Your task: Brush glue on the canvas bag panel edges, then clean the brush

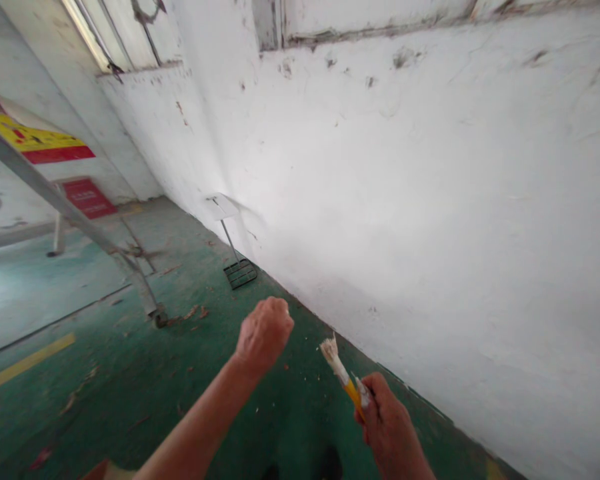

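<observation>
My right hand (387,427) is closed round the yellow handle of a small paintbrush (341,373). Its white, paint-caked bristles point up and to the left, toward the white wall (430,200). My left hand (264,333) is raised in front of me, curled into a loose fist with its back to the camera. Nothing shows in it. The two hands are a short way apart above the green floor (180,373), near the foot of the wall.
A metal ladder or scaffold leg (80,220) slants across the left. A small stand with a white plate and a wire base (233,247) leans by the wall. Red and yellow signs (45,143) hang on the far wall. A yellow line (25,363) crosses the littered floor.
</observation>
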Demonstrator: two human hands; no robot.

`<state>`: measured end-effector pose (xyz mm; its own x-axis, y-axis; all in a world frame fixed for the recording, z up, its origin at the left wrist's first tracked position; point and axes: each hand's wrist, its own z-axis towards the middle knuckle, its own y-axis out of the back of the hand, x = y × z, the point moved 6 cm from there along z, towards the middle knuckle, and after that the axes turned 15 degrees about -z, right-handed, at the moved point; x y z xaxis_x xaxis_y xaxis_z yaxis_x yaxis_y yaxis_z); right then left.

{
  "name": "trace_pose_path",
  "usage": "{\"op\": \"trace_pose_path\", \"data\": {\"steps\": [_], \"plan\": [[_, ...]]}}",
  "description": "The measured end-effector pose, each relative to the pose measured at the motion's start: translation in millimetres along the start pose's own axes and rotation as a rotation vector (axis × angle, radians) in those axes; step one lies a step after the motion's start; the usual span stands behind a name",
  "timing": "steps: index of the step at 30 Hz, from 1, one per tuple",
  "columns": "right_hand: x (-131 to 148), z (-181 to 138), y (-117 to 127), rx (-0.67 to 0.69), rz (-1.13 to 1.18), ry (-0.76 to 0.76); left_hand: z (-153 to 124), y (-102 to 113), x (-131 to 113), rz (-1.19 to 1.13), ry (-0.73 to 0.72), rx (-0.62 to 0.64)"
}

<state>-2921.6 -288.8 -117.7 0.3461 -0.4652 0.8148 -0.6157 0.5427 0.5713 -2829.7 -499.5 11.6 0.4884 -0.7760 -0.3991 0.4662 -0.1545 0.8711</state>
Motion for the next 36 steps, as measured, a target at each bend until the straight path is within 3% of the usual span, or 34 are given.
{"op": "trace_pose_path", "data": {"steps": [2, 4, 8, 11, 23, 29, 32, 36], "plan": [[-5.2, -0.4, 1.0, 0.020, -0.006, -0.008, 7.1, 14.0, 14.2, -0.044, 0.033, -0.036], [-7.1, 0.5, 2.9, 0.026, -0.022, -0.009, 6.0, 16.9, 10.8, -0.188, -0.045, 0.023], [-2.1, 5.3, 7.0, 0.034, -0.090, 0.008, -14.2, 4.4, -31.0, -0.380, -0.303, 0.246], [4.0, 7.3, 9.6, 0.019, -0.158, 0.044, -24.3, -3.4, -55.2, -0.390, -0.382, 0.344], [2.3, 3.5, 8.1, 0.016, -0.285, 0.096, -25.7, -24.8, -64.8, -0.261, -0.515, 0.466], [7.0, 5.4, 13.7, 0.003, -0.279, 0.103, -30.5, -45.7, -74.3, 0.119, -0.678, 0.392], [3.8, 6.8, 19.1, -0.027, -0.290, 0.112, -13.8, -42.8, -61.8, 0.184, -0.539, 0.325], [-11.5, 1.0, 22.5, -0.085, -0.264, 0.106, 28.4, -8.4, -21.5, 0.249, -0.223, 0.158]]}}
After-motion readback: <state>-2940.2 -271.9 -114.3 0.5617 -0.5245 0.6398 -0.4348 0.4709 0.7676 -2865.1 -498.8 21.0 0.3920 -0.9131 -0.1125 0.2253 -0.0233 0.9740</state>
